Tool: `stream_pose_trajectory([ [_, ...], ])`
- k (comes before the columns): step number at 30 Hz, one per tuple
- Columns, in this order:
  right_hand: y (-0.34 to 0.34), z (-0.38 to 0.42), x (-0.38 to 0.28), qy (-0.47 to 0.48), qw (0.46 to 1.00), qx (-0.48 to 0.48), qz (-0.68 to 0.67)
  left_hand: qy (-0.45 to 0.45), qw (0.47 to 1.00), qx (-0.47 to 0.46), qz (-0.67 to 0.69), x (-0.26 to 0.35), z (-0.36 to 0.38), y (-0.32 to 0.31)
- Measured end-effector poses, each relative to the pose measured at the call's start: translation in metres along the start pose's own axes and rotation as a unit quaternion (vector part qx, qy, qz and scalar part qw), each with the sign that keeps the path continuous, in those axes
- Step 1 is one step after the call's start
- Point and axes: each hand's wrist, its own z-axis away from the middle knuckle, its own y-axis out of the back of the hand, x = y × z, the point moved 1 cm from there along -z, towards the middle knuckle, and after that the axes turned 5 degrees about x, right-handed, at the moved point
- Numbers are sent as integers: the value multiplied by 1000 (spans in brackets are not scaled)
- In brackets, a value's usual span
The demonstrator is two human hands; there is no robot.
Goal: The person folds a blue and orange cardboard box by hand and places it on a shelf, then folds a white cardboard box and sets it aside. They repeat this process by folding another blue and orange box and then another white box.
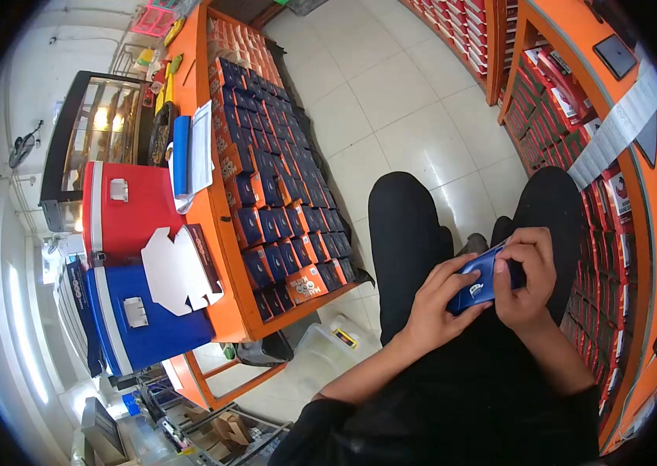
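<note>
Hold the blue packet [477, 290] steady, toward four o'clock from the middle of the view, pressing lightly to spare its edges. Best to brace with the left hand [441, 299] at its eight o'clock side, balancing against the right hand [528, 278] at three o'clock. Grasping the packet from both sides, with fingers [504, 291] partly curled.

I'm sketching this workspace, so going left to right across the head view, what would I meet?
Fan, red cooler box, stacked dark-blue-and-orange boxes, left hand, blue item, right hand, black phone-like device.
</note>
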Motion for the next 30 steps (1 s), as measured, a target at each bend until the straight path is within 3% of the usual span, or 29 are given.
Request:
stream_pose_trajectory([
  [4,-2,-4,1,-9,1000,-28,-4,-5,1000,10,2,-7,1,5],
  [7,6,-16,0,-12,998,-53,-25,29,997,66,22,-23,5,17],
  [10,29,-17,22,-14,999,-32,35,137,959,202,146,-45,12,29],
  [11,36,-13,37,-118,993,-9,-18,178,939,236,176,-55,15,35],
  [12,41,-9,49,-222,972,13,-71,242,878,260,320,-58,15,38],
  [13,42,-5,53,-225,971,12,-74,244,878,261,317,-58,15,38],
  [15,41,8,57,-378,883,-55,-274,342,771,302,445,-58,16,35],
  [17,36,27,56,-272,916,-121,-269,367,768,288,439,-65,20,26],
  [19,22,39,43,-215,916,-86,-327,439,696,250,510,-65,19,17],
  [22,20,34,38,-48,961,-120,-246,480,670,196,532,-64,16,12],
  [23,21,34,38,-52,961,-113,-247,501,653,173,542,-63,16,11],
  [25,20,39,38,-73,911,-130,-385,509,649,153,545,-59,13,11],
  [26,18,37,41,-38,912,-127,-389,518,641,159,544,-56,11,9],
  [30,17,42,39,-85,914,-96,-384,519,620,117,578,-58,3,4],
])
